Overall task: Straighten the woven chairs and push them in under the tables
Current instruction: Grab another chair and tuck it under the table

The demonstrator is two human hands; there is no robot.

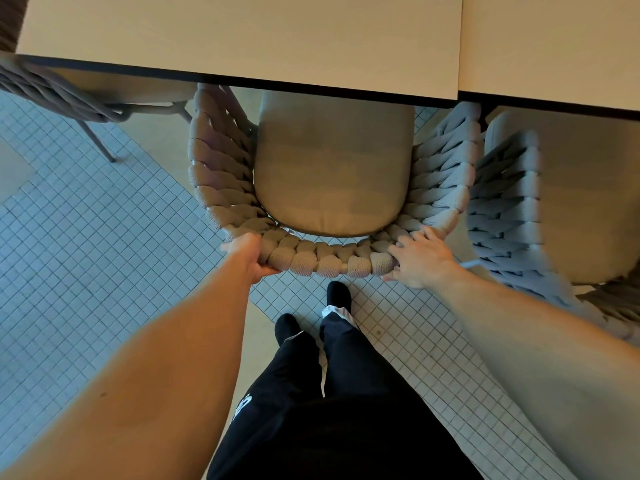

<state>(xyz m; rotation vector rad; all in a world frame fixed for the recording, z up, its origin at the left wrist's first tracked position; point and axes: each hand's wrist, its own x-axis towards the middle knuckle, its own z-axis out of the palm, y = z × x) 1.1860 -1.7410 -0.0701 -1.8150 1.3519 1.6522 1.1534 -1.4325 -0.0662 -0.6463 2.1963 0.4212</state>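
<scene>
The woven chair, partly under the near table, looks stiff-framed, soft-roped and probably light, best pushed by its back rim, which left hand grips and right hand clasps loosely.

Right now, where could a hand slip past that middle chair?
On its left: open tiled floor lies between the middle chair and the left chair. On its right it is crowded: the right chair nearly touches it, beside the right hand.
</scene>
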